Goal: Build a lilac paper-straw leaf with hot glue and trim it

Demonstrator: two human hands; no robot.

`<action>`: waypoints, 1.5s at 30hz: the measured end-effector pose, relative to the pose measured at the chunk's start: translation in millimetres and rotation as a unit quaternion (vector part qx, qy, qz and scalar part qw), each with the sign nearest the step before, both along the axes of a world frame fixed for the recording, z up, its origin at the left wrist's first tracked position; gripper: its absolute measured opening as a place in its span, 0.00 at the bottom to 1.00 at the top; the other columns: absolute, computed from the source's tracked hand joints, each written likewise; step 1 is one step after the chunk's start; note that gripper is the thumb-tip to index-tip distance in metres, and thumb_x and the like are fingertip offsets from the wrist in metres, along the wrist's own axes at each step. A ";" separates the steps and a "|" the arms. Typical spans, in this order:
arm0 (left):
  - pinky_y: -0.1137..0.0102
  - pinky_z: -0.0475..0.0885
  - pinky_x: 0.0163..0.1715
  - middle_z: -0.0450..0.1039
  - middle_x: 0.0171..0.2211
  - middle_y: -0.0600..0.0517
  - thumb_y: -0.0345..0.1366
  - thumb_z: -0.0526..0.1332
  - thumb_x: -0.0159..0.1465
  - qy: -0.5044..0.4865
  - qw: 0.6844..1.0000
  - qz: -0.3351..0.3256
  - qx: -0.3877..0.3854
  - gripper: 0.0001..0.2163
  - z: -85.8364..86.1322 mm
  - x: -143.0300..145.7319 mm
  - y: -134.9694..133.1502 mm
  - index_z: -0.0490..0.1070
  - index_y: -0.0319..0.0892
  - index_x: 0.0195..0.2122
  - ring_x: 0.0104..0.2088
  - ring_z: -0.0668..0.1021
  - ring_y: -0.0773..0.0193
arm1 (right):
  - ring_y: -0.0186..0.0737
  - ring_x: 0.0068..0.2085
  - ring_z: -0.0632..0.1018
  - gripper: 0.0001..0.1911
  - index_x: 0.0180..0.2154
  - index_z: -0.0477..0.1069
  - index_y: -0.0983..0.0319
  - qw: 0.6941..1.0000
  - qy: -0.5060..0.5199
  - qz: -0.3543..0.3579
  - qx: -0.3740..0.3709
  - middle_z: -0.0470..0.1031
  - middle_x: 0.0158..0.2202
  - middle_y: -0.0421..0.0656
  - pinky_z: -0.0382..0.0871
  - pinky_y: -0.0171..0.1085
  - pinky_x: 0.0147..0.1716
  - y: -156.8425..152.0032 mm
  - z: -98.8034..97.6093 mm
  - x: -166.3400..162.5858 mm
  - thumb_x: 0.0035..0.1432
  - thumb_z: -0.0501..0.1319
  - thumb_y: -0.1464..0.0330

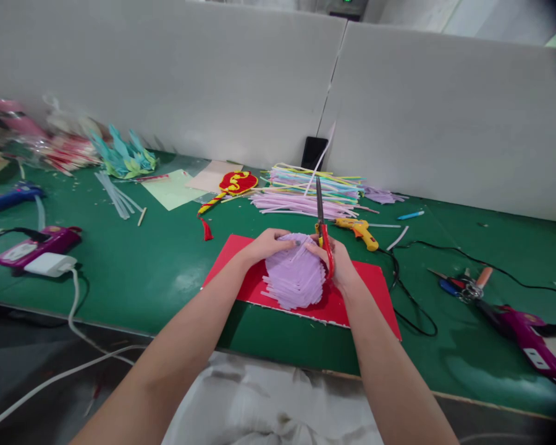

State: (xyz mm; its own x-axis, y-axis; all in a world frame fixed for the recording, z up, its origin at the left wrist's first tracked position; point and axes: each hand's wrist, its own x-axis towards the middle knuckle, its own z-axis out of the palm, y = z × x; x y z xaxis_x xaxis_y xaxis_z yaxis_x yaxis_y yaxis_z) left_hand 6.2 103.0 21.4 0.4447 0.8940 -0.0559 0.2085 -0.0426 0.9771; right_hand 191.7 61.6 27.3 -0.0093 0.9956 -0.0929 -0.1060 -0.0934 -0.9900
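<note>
A rounded lilac piece made of overlapping paper-like strips (296,278) is held above a red board (370,293). My left hand (269,245) grips its upper left edge, thumb on top. At the upper right edge, my right hand (339,262) has its thumb on the piece too. Red-handled scissors (325,244) are in that same hand, blades pointing up and away from me. From the top of the piece a pale strip (323,151) appears to stick up beside the blades. The undersides of the fingers are hidden.
Behind lies a pile of coloured strips (306,203), with a phone (312,152) against the partition. A yellow glue gun (362,233) and pliers-like tools (466,287) are on the right. Left are a red fan-shaped ornament (238,182), purple power strip (39,247) and blue glue gun (13,196).
</note>
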 end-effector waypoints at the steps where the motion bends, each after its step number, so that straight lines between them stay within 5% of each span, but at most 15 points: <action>1: 0.74 0.64 0.27 0.69 0.24 0.56 0.47 0.65 0.50 0.000 1.000 -0.002 0.003 0.17 0.6 0.2 -0.4 0.73 0.36 0.31 0.25 0.70 0.68 | 0.40 0.33 0.76 0.25 0.33 0.72 0.62 1.000 -0.001 0.001 0.002 0.76 0.32 0.42 0.68 0.38 0.35 0.0 -0.3 0.1 0.30 0.73 0.59; 45: 0.73 0.63 0.29 0.69 0.26 0.55 0.46 0.65 0.49 0.000 0.999 -0.008 0.041 0.16 7.5 3.0 -1.8 0.73 0.37 0.30 0.28 0.70 0.67 | 0.39 0.32 0.74 0.21 0.30 0.73 0.61 0.998 -0.043 -0.004 0.036 0.74 0.28 0.40 0.67 0.38 0.35 1.6 -1.8 -1.1 0.33 0.72 0.57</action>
